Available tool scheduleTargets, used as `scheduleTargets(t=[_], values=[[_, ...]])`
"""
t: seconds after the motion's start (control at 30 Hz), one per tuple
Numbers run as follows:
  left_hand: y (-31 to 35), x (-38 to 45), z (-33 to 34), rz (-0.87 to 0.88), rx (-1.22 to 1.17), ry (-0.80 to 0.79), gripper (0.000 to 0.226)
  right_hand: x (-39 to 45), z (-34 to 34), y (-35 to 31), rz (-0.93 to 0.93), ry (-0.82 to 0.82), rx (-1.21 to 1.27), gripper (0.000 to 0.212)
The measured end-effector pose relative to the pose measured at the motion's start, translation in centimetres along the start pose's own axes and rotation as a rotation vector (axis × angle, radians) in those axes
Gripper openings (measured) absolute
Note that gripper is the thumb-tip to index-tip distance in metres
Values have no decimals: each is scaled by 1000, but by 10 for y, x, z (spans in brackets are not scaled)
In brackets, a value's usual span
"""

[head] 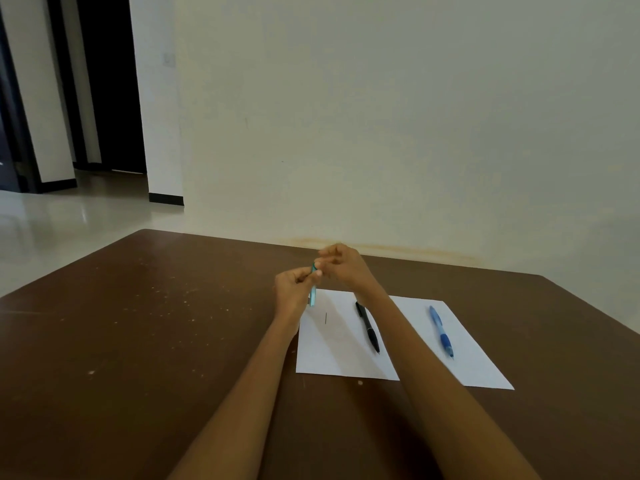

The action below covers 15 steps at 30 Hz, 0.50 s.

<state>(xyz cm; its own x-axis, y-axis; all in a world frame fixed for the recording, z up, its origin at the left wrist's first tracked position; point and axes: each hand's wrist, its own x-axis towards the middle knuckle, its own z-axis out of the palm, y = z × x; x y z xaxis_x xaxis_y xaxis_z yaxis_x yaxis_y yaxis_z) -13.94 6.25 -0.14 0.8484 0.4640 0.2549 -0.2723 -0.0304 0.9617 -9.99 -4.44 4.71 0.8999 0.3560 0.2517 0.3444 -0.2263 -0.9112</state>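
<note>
The teal pen (313,291) is held in the air above the far left corner of the white paper (339,355), standing almost upright with its lower end tipped slightly toward the person and clear of the sheet. Its upper part sits between the fingers of both hands. The left hand (293,287) has its fingers curled in, and the barrel passes along their tips on the hand's right side. The right hand (343,266) comes in from the other side and pinches the pen's top end with thumb and fingertips, the other fingers loosely bent above it. The two hands are close enough at the pen that their fingertips nearly meet; exactly which fingers press the barrel is too small to tell. Below the pen a short, thin dark stroke (326,317) shows on the paper, either a mark or a thin object. A black pen (367,328) lies on the sheet just beside the right forearm, and a blue pen (441,331) lies farther right, well apart from it. The paper rests on a brown table (138,323) set against a pale wall (381,116).
</note>
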Motion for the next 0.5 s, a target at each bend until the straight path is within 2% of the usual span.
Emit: scheduleTargets(t=[0.07, 0.17, 0.33, 0.43, 0.5], values=[[-1, 0, -1, -15, 19, -1, 22, -1, 1, 0, 119, -35, 176, 21], [-4, 1, -1, -17, 127, 5, 22, -2, 0, 2, 193, -52, 262, 25], [-9, 0, -1, 66, 528, -47, 26, -1, 3, 10, 308, -4, 270, 23], [-9, -1, -3, 76, 708, -62, 19, 1, 9, 14, 352, 16, 235, 7], [-9, 0, -4, 57, 779, -54, 18, 3, 15, 16, 372, 39, 194, 20]])
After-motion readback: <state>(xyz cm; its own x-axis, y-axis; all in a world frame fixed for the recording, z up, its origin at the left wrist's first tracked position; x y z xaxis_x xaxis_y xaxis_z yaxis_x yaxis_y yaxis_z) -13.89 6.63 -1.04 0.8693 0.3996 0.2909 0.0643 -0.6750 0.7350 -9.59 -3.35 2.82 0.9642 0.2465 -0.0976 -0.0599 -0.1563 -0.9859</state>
